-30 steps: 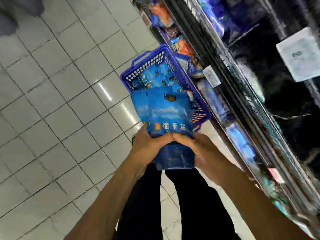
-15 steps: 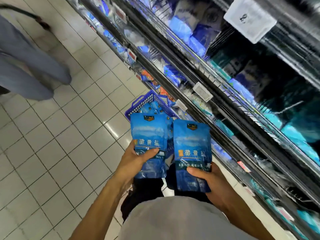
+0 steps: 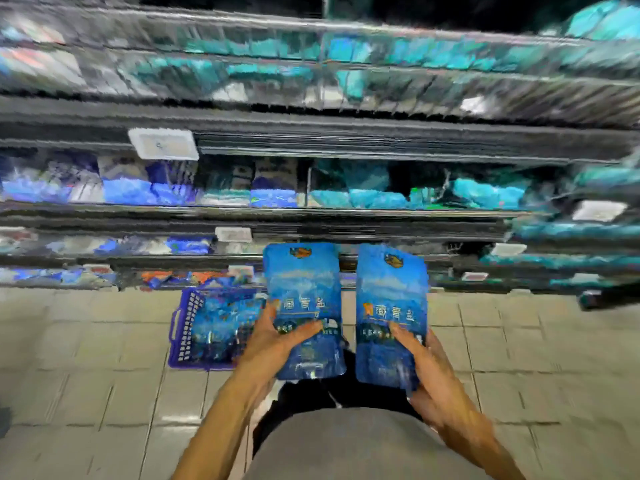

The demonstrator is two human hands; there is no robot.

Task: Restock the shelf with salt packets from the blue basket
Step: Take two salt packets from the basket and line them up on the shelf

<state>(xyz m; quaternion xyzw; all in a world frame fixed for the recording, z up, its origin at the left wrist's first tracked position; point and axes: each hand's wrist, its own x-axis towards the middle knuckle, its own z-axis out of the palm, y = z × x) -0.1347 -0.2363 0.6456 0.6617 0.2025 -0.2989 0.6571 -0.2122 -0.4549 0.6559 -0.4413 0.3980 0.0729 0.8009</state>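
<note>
I hold two blue salt packets upright in front of me, side by side and apart. My left hand (image 3: 277,341) grips the lower part of the left salt packet (image 3: 303,289), thumb across its front. My right hand (image 3: 427,372) grips the right salt packet (image 3: 391,299) the same way. The blue basket (image 3: 183,327) stands on the floor to the left of my left hand, with several more blue packets inside. The shelf unit (image 3: 311,216) faces me, its rows blurred.
The shelves hold blue packets on the left (image 3: 138,192) and teal packets on the right (image 3: 374,197). White price tags (image 3: 162,144) hang on the shelf rails. Beige floor tiles (image 3: 86,393) spread around the basket. The whole view is motion-blurred.
The single stack held in both hands has split into one packet per hand. My view has swung from along the aisle to face the shelves; the basket now lies left of my hands.
</note>
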